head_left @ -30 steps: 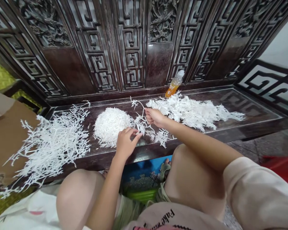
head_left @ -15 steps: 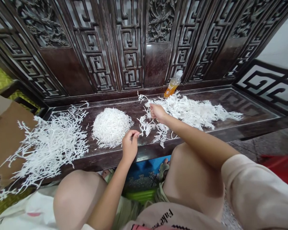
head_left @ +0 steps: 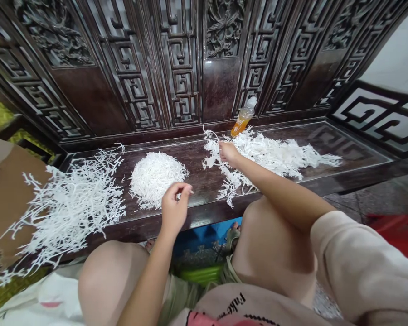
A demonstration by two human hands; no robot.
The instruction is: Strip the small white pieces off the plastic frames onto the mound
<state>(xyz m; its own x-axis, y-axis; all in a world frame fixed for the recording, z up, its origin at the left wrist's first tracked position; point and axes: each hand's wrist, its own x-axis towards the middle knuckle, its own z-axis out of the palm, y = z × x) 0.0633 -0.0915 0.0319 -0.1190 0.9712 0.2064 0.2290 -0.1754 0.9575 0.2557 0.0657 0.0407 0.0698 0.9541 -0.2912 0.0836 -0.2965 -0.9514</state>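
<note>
My left hand (head_left: 175, 206) is closed in a pinch in front of the small-piece pile, with a tiny white bit showing at its fingertips. My right hand (head_left: 228, 154) is closed on a white branched plastic sprig (head_left: 211, 133), whose thin curved stem sticks out up and to the left. Beneath and beyond that hand spreads a heap of white branched sprigs (head_left: 275, 156). A rounded pile of small white pieces (head_left: 158, 179) sits in the middle of the bench. At the left lies a tangled heap of bare white stems (head_left: 76, 206), partly overhanging the edge.
The dark wooden bench (head_left: 204, 199) has a carved lattice back (head_left: 183, 81). A bottle of orange drink (head_left: 242, 121) stands behind the right heap. Brown cardboard (head_left: 13, 194) is at the left, a red plastic object (head_left: 394, 233) at the right. My knees are close to the bench front.
My left hand has moved left, away from the right one, toward the middle pile. My right hand has shifted slightly right and up with the sprig.
</note>
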